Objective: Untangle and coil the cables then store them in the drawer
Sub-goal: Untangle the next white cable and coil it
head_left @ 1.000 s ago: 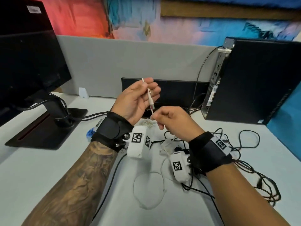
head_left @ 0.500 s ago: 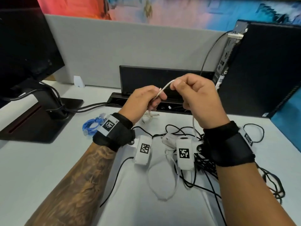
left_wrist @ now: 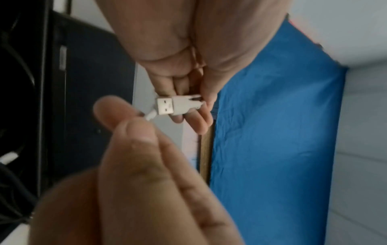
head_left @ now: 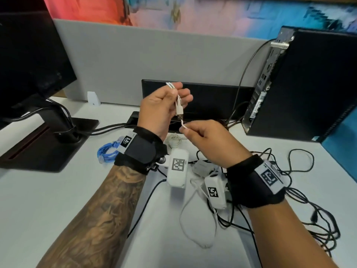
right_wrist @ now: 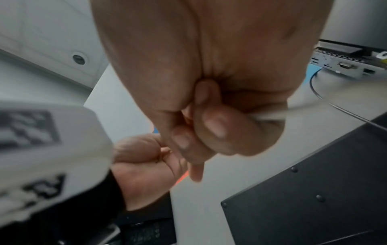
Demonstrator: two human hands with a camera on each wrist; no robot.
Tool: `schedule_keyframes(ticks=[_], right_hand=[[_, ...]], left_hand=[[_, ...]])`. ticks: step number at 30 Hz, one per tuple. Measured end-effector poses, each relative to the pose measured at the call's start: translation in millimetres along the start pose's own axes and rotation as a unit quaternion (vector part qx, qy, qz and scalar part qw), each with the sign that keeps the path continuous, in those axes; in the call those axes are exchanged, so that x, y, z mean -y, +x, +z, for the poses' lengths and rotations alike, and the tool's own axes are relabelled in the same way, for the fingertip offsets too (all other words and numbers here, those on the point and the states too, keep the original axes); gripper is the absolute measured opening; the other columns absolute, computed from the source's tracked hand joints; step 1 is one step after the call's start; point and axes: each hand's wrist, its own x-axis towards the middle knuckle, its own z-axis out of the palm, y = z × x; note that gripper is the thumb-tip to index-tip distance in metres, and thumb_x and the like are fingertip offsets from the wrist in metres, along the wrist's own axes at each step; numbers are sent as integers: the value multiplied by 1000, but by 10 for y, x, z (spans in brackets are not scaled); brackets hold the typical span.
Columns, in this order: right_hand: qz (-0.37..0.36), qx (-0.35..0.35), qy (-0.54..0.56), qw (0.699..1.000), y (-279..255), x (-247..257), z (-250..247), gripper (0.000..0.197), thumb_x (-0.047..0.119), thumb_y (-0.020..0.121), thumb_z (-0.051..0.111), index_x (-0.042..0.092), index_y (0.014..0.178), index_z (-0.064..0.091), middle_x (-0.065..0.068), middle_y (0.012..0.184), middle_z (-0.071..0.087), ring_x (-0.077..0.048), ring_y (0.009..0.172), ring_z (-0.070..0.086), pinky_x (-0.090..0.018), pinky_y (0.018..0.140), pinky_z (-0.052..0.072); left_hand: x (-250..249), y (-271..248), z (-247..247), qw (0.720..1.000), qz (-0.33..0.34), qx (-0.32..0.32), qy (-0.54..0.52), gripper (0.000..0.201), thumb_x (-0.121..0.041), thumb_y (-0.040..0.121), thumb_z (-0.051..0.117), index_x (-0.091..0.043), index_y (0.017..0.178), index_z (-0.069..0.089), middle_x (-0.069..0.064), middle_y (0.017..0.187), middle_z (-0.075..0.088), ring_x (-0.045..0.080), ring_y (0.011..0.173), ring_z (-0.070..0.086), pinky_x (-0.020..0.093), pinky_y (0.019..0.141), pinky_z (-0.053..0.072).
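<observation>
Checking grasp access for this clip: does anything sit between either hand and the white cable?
Nothing visible: the left hand holds the white cable by its USB plug, and the right hand pinches it just below.

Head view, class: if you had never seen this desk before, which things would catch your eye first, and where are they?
First, the two hands raised mid-frame over the desk: the left hand holds folded loops of a white USB cable, plug hanging down, while the right hand pinches its strand just below. Next, the tangle of black cables sprawls at the right, and a blue cable lies bundled behind the left wrist.
</observation>
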Motion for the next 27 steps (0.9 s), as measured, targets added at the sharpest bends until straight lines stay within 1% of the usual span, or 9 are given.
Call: schedule_keyframes(ticks=[4,8,12,14,16,17,20,23,27], right_hand=[[-1,19,31,999,-94,105,-135,24,33,101,60,19,88,75,13,54,46,-5,50,40,-18,53,33],[-24,-22,108,994,-163,179,-283,21,25,100,61,16,89,76,-7,71,66,-2,53,43,-13,51,36],[-16,-21,167,986,-209,164,-418,19,15,100,62,6,95,78,9,73,71,4,54,58,-7,53,43],[-16,20,141,990,-212,139,-427,17,23,99,66,15,95,80,2,76,74,-7,62,67,-18,60,54],[-16,64,86,994,-213,139,-372,16,33,96,68,24,93,81,-10,85,75,-29,79,70,-46,78,58],[-15,71,73,995,-211,137,-344,15,33,96,69,24,91,81,-9,85,75,-29,81,69,-47,80,57],[-27,-3,83,996,-203,147,-379,18,27,98,66,17,91,79,-4,84,74,-20,80,68,-38,79,53],[-46,-108,68,991,-208,102,-505,18,26,98,65,18,89,78,-1,79,73,-14,73,64,-31,70,50],[-55,-183,77,978,-220,17,-590,15,20,96,67,15,83,74,0,75,72,-15,69,64,-30,65,52]], left_hand=[[57,18,-6,986,74,-23,149,22,-4,102,49,0,113,67,12,97,74,23,92,74,32,86,57],[78,-53,68,967,86,43,237,24,-1,99,52,-1,117,68,10,102,75,18,94,74,38,91,58],[18,-95,185,987,76,30,138,23,1,98,52,1,116,67,14,107,74,22,100,73,38,94,56],[-20,-91,209,999,38,2,26,21,1,99,51,1,113,65,17,111,72,27,104,71,39,99,53],[-29,-106,213,999,6,-4,-36,19,1,99,51,2,112,64,20,114,71,30,107,70,39,100,52],[-21,-118,213,999,0,-1,-32,19,1,98,51,2,111,65,20,113,71,30,106,70,38,99,53],[27,-136,192,993,30,5,110,19,1,97,53,1,107,70,15,101,75,23,93,74,33,86,58],[51,-155,197,968,74,43,235,19,2,96,54,0,99,72,6,86,73,6,75,69,17,70,53],[34,-201,296,948,6,168,269,30,-9,101,41,-3,86,66,9,73,58,17,64,53,30,66,45]])
